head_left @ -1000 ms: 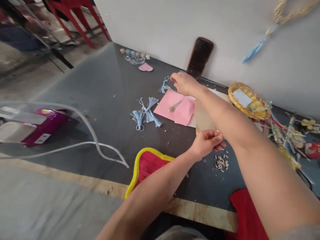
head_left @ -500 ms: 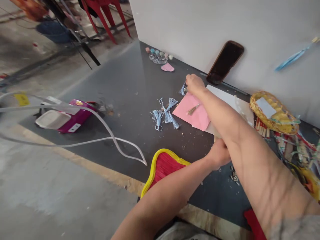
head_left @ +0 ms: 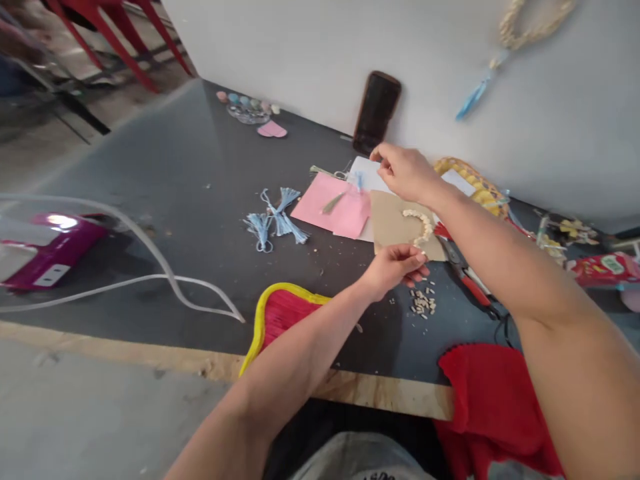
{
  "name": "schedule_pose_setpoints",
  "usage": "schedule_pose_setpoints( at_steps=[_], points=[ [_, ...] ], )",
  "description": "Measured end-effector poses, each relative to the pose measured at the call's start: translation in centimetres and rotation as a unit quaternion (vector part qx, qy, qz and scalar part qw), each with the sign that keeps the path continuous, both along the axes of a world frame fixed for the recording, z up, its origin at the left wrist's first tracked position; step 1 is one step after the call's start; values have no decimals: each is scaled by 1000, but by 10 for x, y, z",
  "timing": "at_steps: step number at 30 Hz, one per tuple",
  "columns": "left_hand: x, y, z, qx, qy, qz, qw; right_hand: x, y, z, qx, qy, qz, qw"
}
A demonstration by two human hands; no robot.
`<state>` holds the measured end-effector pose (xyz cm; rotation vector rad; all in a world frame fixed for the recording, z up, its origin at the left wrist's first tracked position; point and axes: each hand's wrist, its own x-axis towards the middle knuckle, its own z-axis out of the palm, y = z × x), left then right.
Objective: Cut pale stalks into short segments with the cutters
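My left hand (head_left: 397, 268) is closed, its fingertips pinching the lower end of a short curved string of cream beads (head_left: 425, 225). The beads pass over a brown piece of card (head_left: 393, 217). Farther back, my right hand (head_left: 407, 172) is closed in a pinch, with a blurred light-blue tassel (head_left: 359, 180) just below and left of its fingertips; the thread between them is too fine to make out. More light-blue tassels (head_left: 285, 217) lie to the left. An olive tassel (head_left: 333, 203) rests on pink paper (head_left: 315, 200), and a second olive tassel (head_left: 323, 171) lies behind.
A phone (head_left: 377, 110) leans on the white wall, where a beaded loop with a blue tassel (head_left: 475, 97) hangs. Pliers (head_left: 473, 283), loose bits (head_left: 424, 301) and a wicker basket (head_left: 465, 180) are right. A purple power strip (head_left: 60, 250) and white cable (head_left: 150, 247) are left.
My right hand has lifted and drawn back right from the tassels behind the pink paper, a blue tassel moving with it. The bead string is now visible at my left hand. The view has swung right.
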<state>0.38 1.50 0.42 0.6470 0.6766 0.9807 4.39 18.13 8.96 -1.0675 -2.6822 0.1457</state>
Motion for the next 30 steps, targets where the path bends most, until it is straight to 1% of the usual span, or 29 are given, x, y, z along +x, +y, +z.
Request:
schedule_pose_setpoints(
  at_steps=[3,6,8,10,12,14,16,18,20,22,24,26,30],
  points=[
    [-2,0,0,13,13,4,1000,32,-15,2,-22,1,-33,999],
    [-4,-1,0,16,18,1,1000,62,-33,8,-27,49,-66,996],
    [-5,-2,2,14,24,3,1000,83,-53,12,-28,87,-82,992],
    [-6,-3,3,13,27,9,1000,105,-80,10,-34,105,-93,990],
    [-6,-4,5,17,27,12,999,126,-109,-1,-50,106,-97,988],
    [-6,-4,5,26,31,6,999,144,-135,-19,-71,82,-98,989],
    [-5,-4,4,34,41,3,999,157,-155,-39,-81,41,-85,992],
    [-5,-3,2,35,49,0,998,165,-170,-57,-91,23,-71,993],
    [-4,-3,0,38,52,-4,998,171,-178,-70,-99,41,-59,992],
    [-4,-4,0,44,48,-5,998,175,-183,-77,-98,97,-58,989],
    [-3,-5,0,49,47,-4,998,182,-185,-80,-84,162,-71,981],
    [-2,-6,1,48,51,1,998,189,-184,-80,-62,203,-95,973],
    [-1,-7,0,42,65,15,997,201,-180,-81,-13,233,-145,962]
  ],
)
